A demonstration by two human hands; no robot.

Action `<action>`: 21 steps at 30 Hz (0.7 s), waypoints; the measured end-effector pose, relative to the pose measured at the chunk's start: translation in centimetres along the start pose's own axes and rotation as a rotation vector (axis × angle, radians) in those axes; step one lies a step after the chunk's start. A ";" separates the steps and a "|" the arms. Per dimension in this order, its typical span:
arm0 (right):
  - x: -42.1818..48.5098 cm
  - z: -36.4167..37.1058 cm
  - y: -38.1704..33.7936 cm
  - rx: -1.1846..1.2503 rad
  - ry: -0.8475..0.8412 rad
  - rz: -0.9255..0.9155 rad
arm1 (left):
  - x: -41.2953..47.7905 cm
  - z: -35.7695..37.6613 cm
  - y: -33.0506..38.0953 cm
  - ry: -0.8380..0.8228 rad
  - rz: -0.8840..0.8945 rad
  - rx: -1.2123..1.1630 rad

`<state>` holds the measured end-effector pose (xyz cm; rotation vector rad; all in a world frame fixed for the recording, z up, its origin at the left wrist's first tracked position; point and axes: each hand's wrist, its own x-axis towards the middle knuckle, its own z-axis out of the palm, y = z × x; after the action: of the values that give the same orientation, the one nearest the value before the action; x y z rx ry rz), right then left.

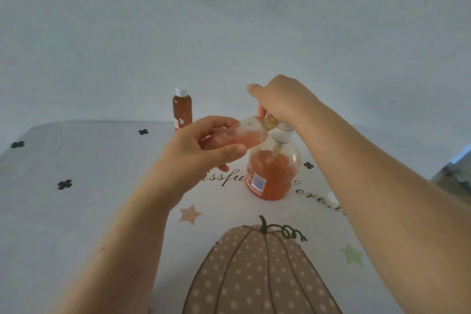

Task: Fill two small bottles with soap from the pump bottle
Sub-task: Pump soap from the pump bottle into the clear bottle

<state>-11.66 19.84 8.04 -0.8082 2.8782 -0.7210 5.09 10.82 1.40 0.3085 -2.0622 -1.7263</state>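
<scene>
A clear pump bottle (271, 173) roughly half full of orange soap stands on the table, right of centre. My right hand (283, 99) rests on top of its pump head, fingers curled down over it. My left hand (201, 150) grips a small clear bottle (244, 135), tilted with its open mouth up against the pump spout; some orange soap lies inside it. A second small bottle (182, 109), full of orange soap and closed with a white cap, stands upright at the table's far edge.
The table wears a white cloth (76, 211) printed with a pumpkin, stars and black flowers. A small white cap (331, 197) lies to the right of the pump bottle, partly behind my right forearm. A plain wall rises behind the table.
</scene>
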 end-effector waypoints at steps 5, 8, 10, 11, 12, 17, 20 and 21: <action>-0.1 -0.1 0.0 -0.012 0.012 -0.030 | 0.0 -0.1 -0.1 0.002 0.001 -0.006; -0.2 -0.6 -0.3 -0.023 0.035 -0.026 | -0.1 0.1 0.1 0.018 0.026 -0.020; -0.2 -1.0 -0.5 -0.055 0.049 -0.026 | -0.3 0.4 0.4 0.038 0.038 -0.035; -0.1 -1.2 -0.6 -0.073 0.052 -0.031 | -0.3 0.5 0.4 0.045 0.039 -0.046; -0.1 -1.3 -0.7 -0.087 0.054 -0.035 | -0.4 0.6 0.4 0.051 0.036 -0.056; 0.1 -1.2 -0.8 -0.074 0.000 0.006 | -0.3 0.5 0.2 0.052 0.038 -0.062; 0.3 -0.7 -0.4 -0.037 -0.025 0.025 | -0.2 0.4 0.1 0.039 0.021 -0.058; 0.4 -0.5 -0.2 -0.033 -0.027 0.024 | -0.1 0.4 0.0 0.032 0.013 -0.052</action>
<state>-11.97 19.67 8.60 -0.7801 2.8778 -0.6573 5.03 11.18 1.32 0.3047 -1.9895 -1.7526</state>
